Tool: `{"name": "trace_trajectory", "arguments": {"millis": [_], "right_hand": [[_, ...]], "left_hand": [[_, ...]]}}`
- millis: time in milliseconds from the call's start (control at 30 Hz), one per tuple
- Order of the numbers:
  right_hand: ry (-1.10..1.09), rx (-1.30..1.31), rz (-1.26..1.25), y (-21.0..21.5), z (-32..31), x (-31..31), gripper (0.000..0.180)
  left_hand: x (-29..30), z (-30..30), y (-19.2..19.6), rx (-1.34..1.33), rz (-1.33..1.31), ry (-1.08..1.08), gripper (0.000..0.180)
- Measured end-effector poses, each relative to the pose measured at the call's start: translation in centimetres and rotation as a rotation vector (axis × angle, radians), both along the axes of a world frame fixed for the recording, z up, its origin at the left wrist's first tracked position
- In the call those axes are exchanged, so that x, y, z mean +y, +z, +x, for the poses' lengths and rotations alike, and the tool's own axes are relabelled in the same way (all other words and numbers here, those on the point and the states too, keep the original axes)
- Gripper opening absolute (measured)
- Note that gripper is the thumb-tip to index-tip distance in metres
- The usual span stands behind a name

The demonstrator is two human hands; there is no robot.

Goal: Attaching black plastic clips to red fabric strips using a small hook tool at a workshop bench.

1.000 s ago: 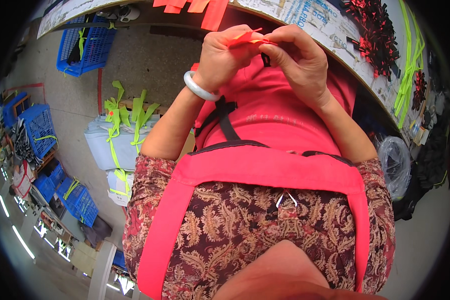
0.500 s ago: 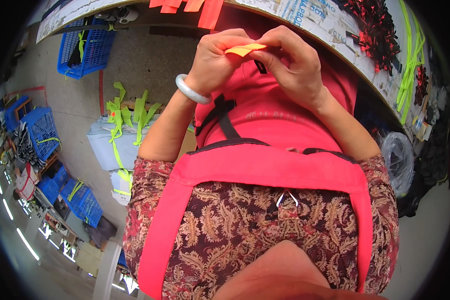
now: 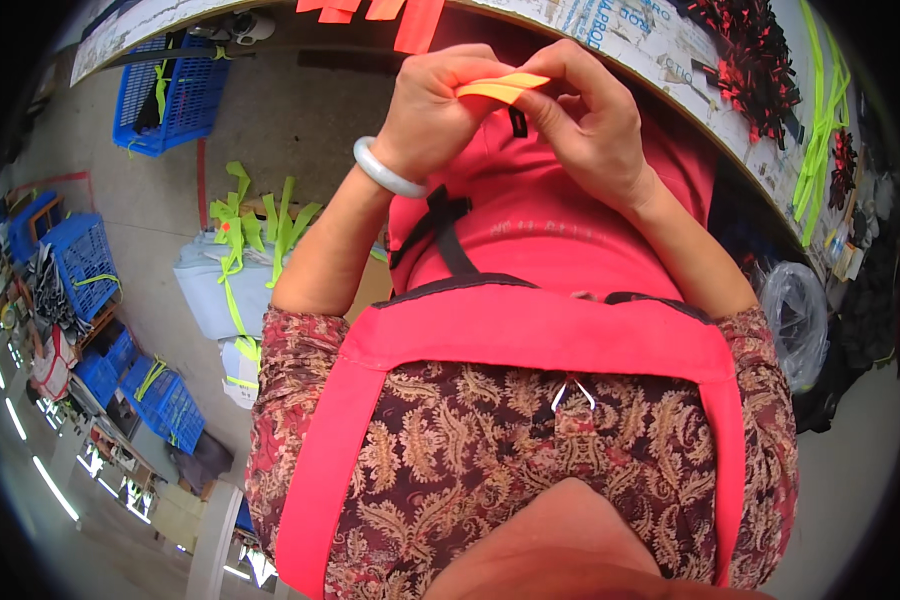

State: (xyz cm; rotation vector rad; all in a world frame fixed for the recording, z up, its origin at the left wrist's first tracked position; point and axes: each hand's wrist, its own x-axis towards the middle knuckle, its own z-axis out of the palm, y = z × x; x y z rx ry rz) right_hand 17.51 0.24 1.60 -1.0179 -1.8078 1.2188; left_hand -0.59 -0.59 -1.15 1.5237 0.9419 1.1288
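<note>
A short strip of orange-yellow fabric (image 3: 498, 90) stretches between my two hands, over the front of my pink apron (image 3: 540, 190). My left hand (image 3: 435, 112), with a pale bangle (image 3: 386, 170) at the wrist, is closed around one end. At the other end, the thumb and fingers of my right hand (image 3: 595, 125) pinch the strip. It looks folded or doubled along its length. A small black piece (image 3: 518, 122) shows just under the strip, partly hidden.
Beyond my hands runs a worktable (image 3: 660, 45) with orange-red strips (image 3: 420, 25) over its edge. Black-and-red bundles (image 3: 740, 65) and lime-green strips (image 3: 818, 130) lie at its right. Blue crates (image 3: 175, 95) and grey-blue sheets (image 3: 210, 290) are on the left.
Both hands have lifted slightly toward the table. More of the orange-yellow strip shows between them, and it has turned so its right end sits higher.
</note>
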Motion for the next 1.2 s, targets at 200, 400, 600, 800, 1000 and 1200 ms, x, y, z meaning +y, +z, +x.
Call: {"name": "trace_trajectory", "arguments": {"millis": [200,400,600,800,1000,1200], "right_hand": [[0.000,0.106,-0.069,-1.6,0.7,-0.2,0.013],[0.053,0.162,-0.166,-1.0,1.3,0.7,0.014],[0.074,0.187,-0.139,-1.5,0.7,0.7,0.013],[0.182,0.093,-0.087,-3.4,-0.8,-0.6,0.020],[0.230,0.268,-0.535,0.2,-2.5,3.7,0.024],[0.096,0.361,-0.314,4.6,-6.3,18.0,0.025]], "left_hand": [[0.4,-0.1,1.2,0.311,0.124,-0.028,0.018],[1.0,-1.5,1.9,0.112,-0.202,-0.112,0.016],[1.1,-0.1,1.7,0.049,0.048,-0.020,0.003],[0.6,1.3,4.0,-0.063,0.028,-0.012,0.004],[0.8,-4.3,2.7,-0.345,-0.383,0.387,0.013],[0.0,-4.0,2.5,-0.208,-0.393,0.317,0.010]]}}
